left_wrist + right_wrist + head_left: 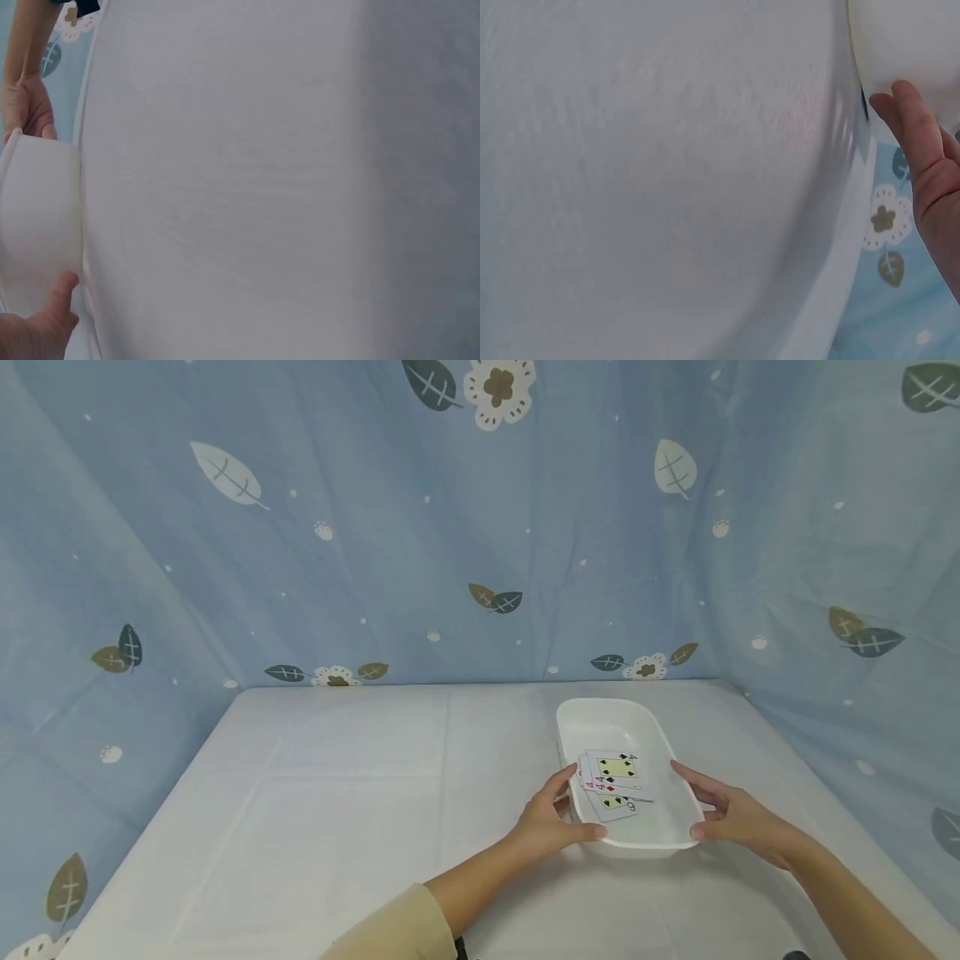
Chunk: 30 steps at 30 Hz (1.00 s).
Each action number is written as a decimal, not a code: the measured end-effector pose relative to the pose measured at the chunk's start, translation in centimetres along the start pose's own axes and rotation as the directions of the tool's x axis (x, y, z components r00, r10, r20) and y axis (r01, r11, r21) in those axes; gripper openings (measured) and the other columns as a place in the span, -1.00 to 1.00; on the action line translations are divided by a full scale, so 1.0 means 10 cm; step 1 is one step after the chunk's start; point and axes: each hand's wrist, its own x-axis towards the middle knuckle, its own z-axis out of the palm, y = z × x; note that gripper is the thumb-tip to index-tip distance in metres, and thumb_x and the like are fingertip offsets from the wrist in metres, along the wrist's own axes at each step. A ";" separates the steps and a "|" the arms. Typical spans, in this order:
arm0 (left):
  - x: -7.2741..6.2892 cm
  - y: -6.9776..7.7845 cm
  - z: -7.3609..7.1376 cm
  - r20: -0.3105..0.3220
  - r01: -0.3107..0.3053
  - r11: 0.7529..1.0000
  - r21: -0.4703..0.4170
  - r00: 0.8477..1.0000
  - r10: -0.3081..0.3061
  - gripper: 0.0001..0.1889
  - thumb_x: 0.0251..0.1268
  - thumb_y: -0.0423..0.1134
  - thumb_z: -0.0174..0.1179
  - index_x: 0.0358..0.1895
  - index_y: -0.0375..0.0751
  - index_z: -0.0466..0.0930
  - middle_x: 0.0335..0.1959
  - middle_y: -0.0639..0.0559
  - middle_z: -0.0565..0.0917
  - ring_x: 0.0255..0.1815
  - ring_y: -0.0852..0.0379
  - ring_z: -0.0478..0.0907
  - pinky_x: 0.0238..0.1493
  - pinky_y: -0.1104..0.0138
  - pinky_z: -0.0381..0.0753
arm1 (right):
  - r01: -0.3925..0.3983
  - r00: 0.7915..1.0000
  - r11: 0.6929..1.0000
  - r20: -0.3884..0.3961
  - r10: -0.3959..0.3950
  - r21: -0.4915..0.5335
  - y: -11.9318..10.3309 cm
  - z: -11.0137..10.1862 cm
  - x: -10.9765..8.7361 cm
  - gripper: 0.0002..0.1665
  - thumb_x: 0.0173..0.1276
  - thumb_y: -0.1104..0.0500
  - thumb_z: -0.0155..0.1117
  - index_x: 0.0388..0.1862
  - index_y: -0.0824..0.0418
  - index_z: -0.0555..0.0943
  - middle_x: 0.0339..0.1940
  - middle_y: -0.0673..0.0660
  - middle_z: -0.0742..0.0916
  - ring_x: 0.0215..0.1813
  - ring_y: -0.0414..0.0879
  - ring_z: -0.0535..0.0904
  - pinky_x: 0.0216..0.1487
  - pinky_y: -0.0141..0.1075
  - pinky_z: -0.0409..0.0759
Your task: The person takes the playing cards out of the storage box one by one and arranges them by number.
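A white plastic tub [667, 785] with rounded corners is at the right of the head view. Several playing cards [618, 770] lie face up and overlapping inside it; fours show among them. My left hand [546, 825] holds the tub's left side, thumb at the near rim and fingers along the wall. On the opposite side, my right hand [738, 814] holds the tub near its front right corner. In the left wrist view the tub's outer wall [41, 210] shows between both hands. The right wrist view has the right fingers [919, 124] against the tub's outside.
A white cloth [337, 810] covers the table. Blue curtains [420, 527] with leaf and flower prints hang along the back and both sides. A beige sleeve [397, 927] covers the left forearm.
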 end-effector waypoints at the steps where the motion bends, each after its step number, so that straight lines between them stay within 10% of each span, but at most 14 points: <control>1: -0.01 0.00 -0.02 0.002 -0.005 1.000 -0.003 1.000 0.005 -0.06 -0.10 -0.26 0.49 0.43 0.07 0.18 0.38 -0.06 0.32 0.33 -0.17 0.32 0.27 0.05 0.36 | 0.001 1.000 1.000 0.002 -0.001 0.001 -0.01 0.02 0.01 0.16 0.15 0.08 0.43 0.53 0.19 -0.10 0.46 0.49 0.03 0.05 0.06 0.61 -0.08 -0.23 0.64; 30: -0.34 -0.01 -0.55 -0.030 0.018 0.997 -0.070 0.999 -0.020 -0.05 -0.12 -0.44 0.45 0.42 -0.09 0.15 0.36 -0.30 0.29 0.33 -0.26 0.30 0.28 0.02 0.34 | 0.111 0.989 0.969 0.071 -0.130 0.221 -0.19 0.49 0.27 0.05 0.15 0.33 0.38 0.50 0.27 -0.02 0.42 0.51 0.12 0.03 0.16 0.63 -0.05 -0.12 0.63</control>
